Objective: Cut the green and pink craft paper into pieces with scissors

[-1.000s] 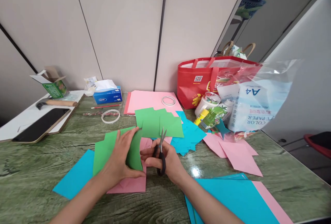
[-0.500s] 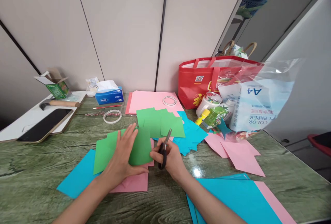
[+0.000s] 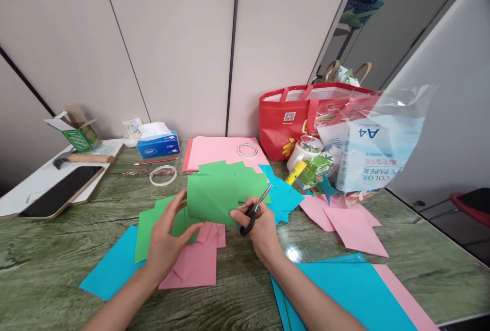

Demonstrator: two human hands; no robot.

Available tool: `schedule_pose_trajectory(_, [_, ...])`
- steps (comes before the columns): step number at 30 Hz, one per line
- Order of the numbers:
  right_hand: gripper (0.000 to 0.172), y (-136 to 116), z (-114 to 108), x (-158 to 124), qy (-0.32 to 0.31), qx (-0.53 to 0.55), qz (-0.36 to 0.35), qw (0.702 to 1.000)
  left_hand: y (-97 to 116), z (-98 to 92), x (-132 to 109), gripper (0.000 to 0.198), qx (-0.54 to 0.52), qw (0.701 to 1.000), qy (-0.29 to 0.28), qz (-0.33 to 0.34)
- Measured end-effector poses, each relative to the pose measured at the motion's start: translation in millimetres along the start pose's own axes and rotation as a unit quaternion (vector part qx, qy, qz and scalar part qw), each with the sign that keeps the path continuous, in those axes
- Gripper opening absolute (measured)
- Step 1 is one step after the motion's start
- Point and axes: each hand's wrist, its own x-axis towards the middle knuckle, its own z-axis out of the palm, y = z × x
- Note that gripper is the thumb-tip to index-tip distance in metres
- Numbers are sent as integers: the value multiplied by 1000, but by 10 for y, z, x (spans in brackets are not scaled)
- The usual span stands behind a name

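My left hand (image 3: 166,239) pinches the lower left edge of a green paper sheet (image 3: 212,196) and holds it lifted off the table. My right hand (image 3: 260,226) grips black-handled scissors (image 3: 254,211), blades pointing up and right, while its fingertips also touch the sheet's right edge. Under the sheet lie more green paper (image 3: 149,226), folded pink paper (image 3: 195,264) and a blue sheet (image 3: 111,264). Other green pieces (image 3: 248,180) rest behind.
Green marbled table (image 3: 57,249). Blue and pink sheets (image 3: 352,295) at front right, pink scraps (image 3: 348,224), blue scraps (image 3: 283,196). Red bag (image 3: 283,127), A4 paper pack (image 3: 377,152), glue stick (image 3: 295,172), tape rings (image 3: 163,175), tissue box (image 3: 158,143), phone (image 3: 57,193), hammer (image 3: 82,158) at left.
The green sheet, pressed flat before, is now lifted and turned between both hands. The scissors have tilted from upright towards the right. The view has shifted slightly.
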Motion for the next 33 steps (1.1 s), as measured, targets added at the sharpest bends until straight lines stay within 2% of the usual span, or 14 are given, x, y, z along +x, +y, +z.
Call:
schedule_pose_trajectory(4, [41, 1, -5, 12, 1, 1, 19, 1000, 16, -62, 18, 24, 37, 993, 61, 94])
schedule_pose_trajectory(7, [44, -1, 2, 19, 1, 18, 51, 999, 22, -96, 35, 20, 57, 977, 92, 185])
schedule_pose_trajectory(10, [43, -10, 7, 26, 7, 48, 70, 996, 29, -107, 38, 19, 80, 970, 108, 203])
schedule_pose_trajectory(12, [38, -18, 7, 32, -5, 68, 67, 995, 35, -103, 28, 16, 56, 981, 104, 156])
schedule_pose_trajectory(13, [35, -20, 6, 35, -15, 78, 68, 995, 40, -100, 23, 15, 35, 988, 104, 109])
schedule_pose_trajectory(16, [34, -12, 2, 39, -50, 110, 78, 990, 76, -95, 27, 14, -68, 988, 108, -86])
schedule_pose_trajectory(18, [37, 0, 4, 35, -75, 124, 82, 986, 122, -101, 56, 22, -191, 960, 79, -191])
schedule_pose_trajectory(19, [38, 5, 7, 30, -91, 127, 83, 984, 150, -105, 75, 25, -267, 936, 42, -224])
schedule_pose_trajectory(22, [44, -3, 22, 15, -137, 137, 87, 977, 225, -111, 115, 27, -468, 832, -104, -280])
schedule_pose_trajectory(25, [52, -35, 34, 6, -162, 154, 74, 972, 254, -80, 85, 29, -554, 748, -205, -303])
schedule_pose_trajectory(30, [55, -44, 16, 2, -195, 132, 27, 971, 258, 21, -53, 31, -597, 672, -292, -327])
schedule_pose_trajectory(33, [51, 7, -4, 8, -189, 78, 12, 979, 260, 47, -104, 40, -593, 661, -328, -323])
